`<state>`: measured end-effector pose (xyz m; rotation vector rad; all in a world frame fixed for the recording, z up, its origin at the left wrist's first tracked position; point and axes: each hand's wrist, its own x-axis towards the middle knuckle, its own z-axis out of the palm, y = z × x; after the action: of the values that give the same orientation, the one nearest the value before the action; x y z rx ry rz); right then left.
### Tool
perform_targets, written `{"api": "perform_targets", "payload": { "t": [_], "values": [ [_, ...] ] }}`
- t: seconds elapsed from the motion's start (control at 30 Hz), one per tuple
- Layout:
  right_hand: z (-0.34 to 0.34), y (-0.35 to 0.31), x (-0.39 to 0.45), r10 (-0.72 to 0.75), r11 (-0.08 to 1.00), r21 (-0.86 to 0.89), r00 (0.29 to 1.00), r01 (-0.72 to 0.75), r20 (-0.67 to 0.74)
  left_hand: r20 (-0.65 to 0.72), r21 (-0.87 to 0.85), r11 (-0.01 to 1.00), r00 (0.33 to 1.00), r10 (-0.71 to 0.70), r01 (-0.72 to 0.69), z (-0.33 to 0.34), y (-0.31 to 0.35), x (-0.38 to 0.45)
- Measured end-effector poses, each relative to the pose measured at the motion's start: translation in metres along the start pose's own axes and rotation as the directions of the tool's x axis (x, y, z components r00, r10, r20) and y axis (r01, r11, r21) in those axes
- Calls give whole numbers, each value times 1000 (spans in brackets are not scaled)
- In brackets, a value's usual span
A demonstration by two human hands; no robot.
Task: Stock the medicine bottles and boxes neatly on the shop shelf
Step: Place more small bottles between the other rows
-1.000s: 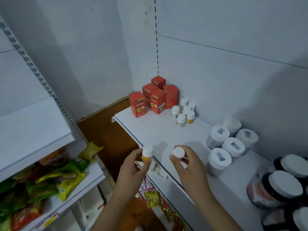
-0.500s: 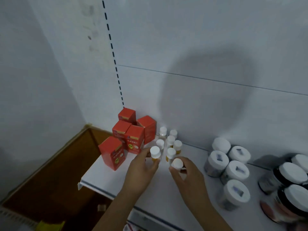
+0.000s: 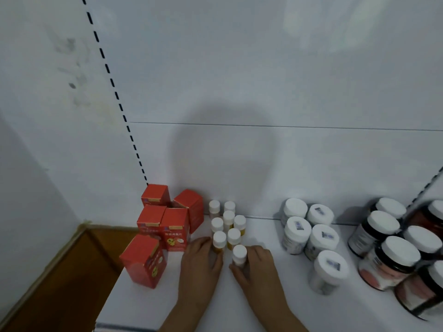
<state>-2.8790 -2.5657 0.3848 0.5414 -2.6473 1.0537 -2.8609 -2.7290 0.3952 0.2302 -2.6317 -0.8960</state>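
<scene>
We hold one small white-capped bottle [image 3: 219, 242] in our left hand [image 3: 200, 267], fingers curled round it, and another bottle [image 3: 239, 255] in our right hand [image 3: 257, 269], gripped the same way; both sit at the front of the bottle cluster [image 3: 227, 218], just right of the red boxes [image 3: 165, 224] on the shelf [image 3: 275, 307]. We judge it best to set each down upright, snug against the cluster's front row, then open our fingers gently so no neighbour tips.

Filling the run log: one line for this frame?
stage: placing | left hand: grips small bottle | right hand: grips small bottle | both at bottle cluster, shelf
</scene>
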Motion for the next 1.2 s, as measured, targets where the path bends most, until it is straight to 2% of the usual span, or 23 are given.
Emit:
{"api": "perform_targets", "payload": {
  "t": [0.13, 0.23, 0.4, 0.57, 0.63, 0.73, 0.8, 0.9, 1.0, 1.1, 1.2],
  "values": [
    [-5, -2, -7, 51, 999, 5, 999, -51, -12, 53, -44, 999, 998, -15, 18, -4, -1, -9],
    [-17, -5, -19, 88, 996, 40, 993, -85, -75, 28, -74, 997, 1000, 8, -6, -12, -2, -22],
    [-43, -21, -16, 119, 989, 111, 972, -98, -205, -94, -107, 989, 991, 97, -107, -37, 9, -45],
    [-50, -59, 6, 46, 991, 134, 981, -20, -191, -261, -128, 971, 952, 162, -200, -83, 22, -52],
    [-48, -72, 16, 17, 989, 148, 986, 8, -165, -336, -117, 974, 930, 147, -196, -106, 25, -50],
    [-45, -87, 33, -76, 983, 158, 990, 95, -123, -451, -190, 962, 888, 90, -194, -138, 24, -42],
    [-44, -94, 46, -121, 978, 160, 989, 132, -80, -484, -237, 959, 875, 22, -155, -154, 21, -32],
    [-41, -100, 73, -161, 978, 137, 987, 158, 6, -446, -347, 938, 883, -148, -18, -167, 6, -10],
    [-32, -104, 106, -124, 985, 135, 988, 111, 97, -398, -359, 925, 877, -269, 120, -172, -12, 21],
    [-21, -109, 137, -30, 995, 95, 976, 10, 216, -293, -336, 905, 885, -362, 260, -169, -28, 53],
    [-13, -120, 160, 55, 997, 35, 938, -71, 342, -120, -268, 888, 902, -415, 373, -159, -39, 81]
  ]
}}
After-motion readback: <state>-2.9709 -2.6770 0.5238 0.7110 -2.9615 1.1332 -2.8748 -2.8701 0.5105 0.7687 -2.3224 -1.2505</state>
